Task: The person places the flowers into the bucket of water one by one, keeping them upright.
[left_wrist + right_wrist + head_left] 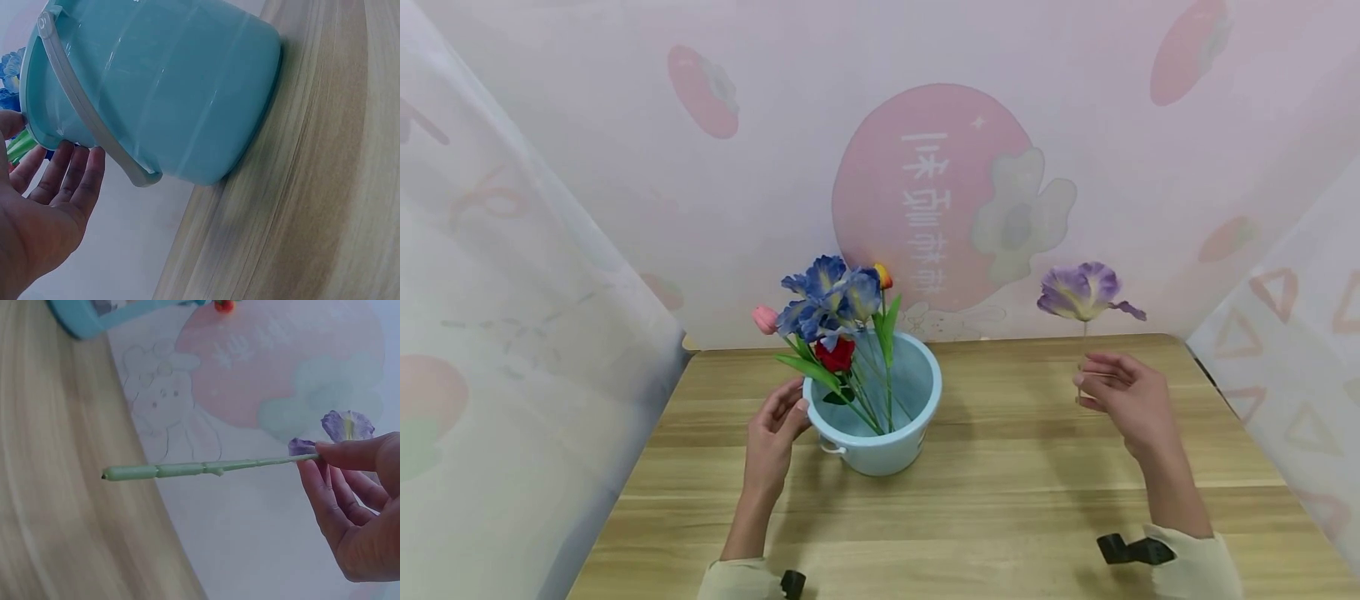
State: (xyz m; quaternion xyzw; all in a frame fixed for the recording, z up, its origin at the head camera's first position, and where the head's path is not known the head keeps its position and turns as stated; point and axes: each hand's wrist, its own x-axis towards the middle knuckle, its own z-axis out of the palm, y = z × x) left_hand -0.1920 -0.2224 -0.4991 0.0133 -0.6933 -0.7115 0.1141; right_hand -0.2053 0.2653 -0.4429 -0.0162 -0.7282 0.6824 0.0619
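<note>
A light blue bucket (880, 454) stands on the table with several artificial flowers in it: big blue blooms (827, 296), a red rose (835, 354), a pink tulip bud (765, 319) and an orange-yellow tulip (883, 276). At the bucket's left side, my left hand (775, 429) holds the rim with bent fingers and thumb. Over on the right, my right hand (1123, 396) pinches the stem of a purple artificial flower (1082, 292), its bloom above the fingers. In the right wrist view the flower's green stem (187, 469) extends bare past the fingertips, over the table.
The wooden table (1000, 517) ends at the back against a pale pink printed curtain (760, 192), with similar sheets on both sides. A white handle (94, 119) hangs down the bucket's outer wall. Black straps (1135, 551) sit at both cuffs.
</note>
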